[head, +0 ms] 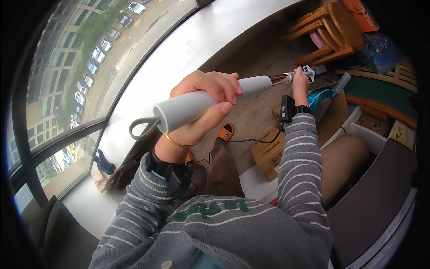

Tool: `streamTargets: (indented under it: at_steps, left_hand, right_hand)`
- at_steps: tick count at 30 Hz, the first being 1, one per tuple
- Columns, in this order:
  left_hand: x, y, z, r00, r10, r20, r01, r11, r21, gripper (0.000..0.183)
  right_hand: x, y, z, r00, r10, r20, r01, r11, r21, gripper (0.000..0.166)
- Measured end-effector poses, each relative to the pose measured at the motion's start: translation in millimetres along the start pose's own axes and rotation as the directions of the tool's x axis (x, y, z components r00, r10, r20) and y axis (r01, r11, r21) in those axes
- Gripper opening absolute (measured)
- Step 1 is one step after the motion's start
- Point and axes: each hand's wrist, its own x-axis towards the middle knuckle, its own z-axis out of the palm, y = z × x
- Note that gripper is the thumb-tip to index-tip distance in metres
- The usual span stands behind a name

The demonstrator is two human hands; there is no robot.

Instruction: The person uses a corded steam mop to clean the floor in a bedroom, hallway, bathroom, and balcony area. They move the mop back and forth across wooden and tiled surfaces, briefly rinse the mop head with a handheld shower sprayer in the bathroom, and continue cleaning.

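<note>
My left hand (205,97) is wrapped around a light grey plastic tube (188,109), thumb underneath and fingers over the top. A grey hanging loop (137,129) comes out of the tube's near, hollow end. From the far end run several brown strands (279,79), which lead into a narrower white collar (288,77). My right hand (300,84) grips the tool at that collar, arm stretched out. Just beyond its fingers is a white plastic head (308,73) with cut-outs and a grey end piece. Whether the strands are cords or fabric I cannot tell.
A white window sill (174,60) runs along the left. Below my hands stand cardboard boxes (267,153), and a black cable (248,140) hangs from my right wrist device. An open drawer (364,129), folded wooden stools (331,32) and a blue plastic bag (381,53) are on the right.
</note>
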Motion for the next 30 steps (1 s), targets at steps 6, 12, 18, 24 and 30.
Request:
streamTargets:
  at_steps: [6,12,18,24,30]
  left_hand:
    - [-17.9,83.7,-44.3,0.992,0.083,0.095,-0.087,0.995,0.037,0.013]
    - [-52.7,207.4,-92.3,0.799,0.103,0.593,-0.169,0.984,0.057,0.016]
    - [-102.1,328.6,-150.3,0.549,0.230,0.803,-0.217,0.968,-0.128,0.022]
    - [-169.7,430.3,-191.3,0.782,0.068,0.619,0.131,0.954,-0.271,0.008]
    - [-222.9,473.5,-170.4,0.815,0.196,0.546,-0.140,0.980,-0.142,0.016]
  right_hand:
    - [-74.0,-31.1,0.3,0.946,-0.262,0.192,0.256,0.965,0.055,0.037]
    - [-202.7,-109.7,12.5,0.739,-0.550,0.388,0.668,0.672,-0.319,0.013]
    - [-373.9,-154.7,29.8,0.690,-0.625,0.364,0.709,0.684,-0.171,0.015]
    - [-513.9,-189.7,52.8,0.494,-0.733,0.467,0.804,0.590,0.076,0.020]
    - [-546.2,-192.1,57.3,0.293,-0.784,0.547,0.660,0.580,0.478,0.024]
